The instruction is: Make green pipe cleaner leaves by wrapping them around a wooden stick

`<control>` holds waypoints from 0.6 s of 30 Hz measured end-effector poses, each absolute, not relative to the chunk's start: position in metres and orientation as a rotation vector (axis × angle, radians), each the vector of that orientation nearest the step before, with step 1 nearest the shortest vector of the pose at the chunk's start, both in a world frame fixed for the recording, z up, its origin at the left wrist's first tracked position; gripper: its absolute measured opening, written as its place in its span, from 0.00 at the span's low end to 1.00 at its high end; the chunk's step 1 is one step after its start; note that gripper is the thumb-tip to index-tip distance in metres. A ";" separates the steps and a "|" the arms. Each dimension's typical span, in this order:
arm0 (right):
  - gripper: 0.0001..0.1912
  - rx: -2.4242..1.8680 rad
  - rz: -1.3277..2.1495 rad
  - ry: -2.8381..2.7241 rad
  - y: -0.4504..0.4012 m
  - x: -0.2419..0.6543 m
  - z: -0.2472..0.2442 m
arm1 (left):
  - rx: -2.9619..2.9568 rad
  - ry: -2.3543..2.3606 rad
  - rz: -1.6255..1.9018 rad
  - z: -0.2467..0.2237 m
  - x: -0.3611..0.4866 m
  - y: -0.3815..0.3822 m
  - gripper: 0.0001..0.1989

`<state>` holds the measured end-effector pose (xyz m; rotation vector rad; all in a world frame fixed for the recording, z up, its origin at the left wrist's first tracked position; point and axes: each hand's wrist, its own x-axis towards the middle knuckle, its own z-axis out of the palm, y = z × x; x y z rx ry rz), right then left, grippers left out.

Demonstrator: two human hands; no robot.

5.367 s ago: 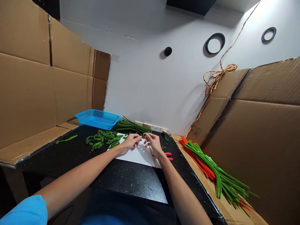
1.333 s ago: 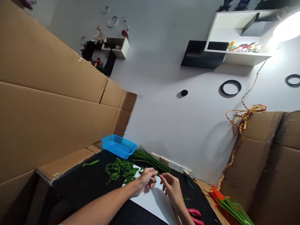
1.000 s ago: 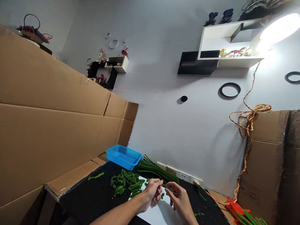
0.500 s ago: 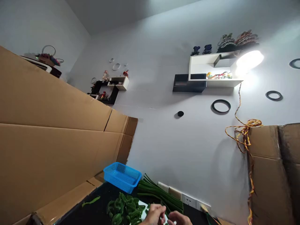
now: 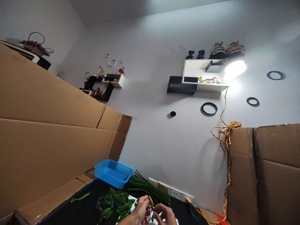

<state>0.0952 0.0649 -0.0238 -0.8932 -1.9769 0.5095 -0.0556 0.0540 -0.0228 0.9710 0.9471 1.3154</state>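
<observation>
At the bottom of the head view my left hand (image 5: 141,208) and my right hand (image 5: 166,213) are close together, fingers pinched. Between them is a thin green stalk (image 5: 150,202), its upper end rising past the left fingers and its lower part at the right fingertips. Beneath the hands lies a white board or sheet (image 5: 133,198), mostly covered. Left of it is a heap of small plump green pieces (image 5: 114,203), too small to name for sure. Just behind my hands rests a bundle of long green stalks (image 5: 150,190).
A blue plastic basket (image 5: 114,173) stands at the back of the black tabletop (image 5: 82,211). One loose green strip (image 5: 80,198) lies at the left. Cardboard walls the left side (image 5: 47,140) and right side (image 5: 241,175). Power sockets (image 5: 175,193) line the wall base.
The view has swung slightly right, so things sit further left in the picture. A green stalk now shows upright between my hands, where none was clearly visible before.
</observation>
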 end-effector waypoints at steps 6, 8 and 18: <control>0.21 -0.907 0.440 -1.894 0.059 0.100 -0.023 | 0.892 0.910 1.295 -0.016 -0.061 0.040 0.20; 0.18 -0.924 0.396 -1.925 0.057 0.103 -0.020 | 0.927 0.889 1.304 -0.016 -0.063 0.039 0.20; 0.14 -0.922 0.259 -1.850 0.048 0.104 -0.006 | 1.123 0.915 1.344 -0.028 -0.062 0.053 0.15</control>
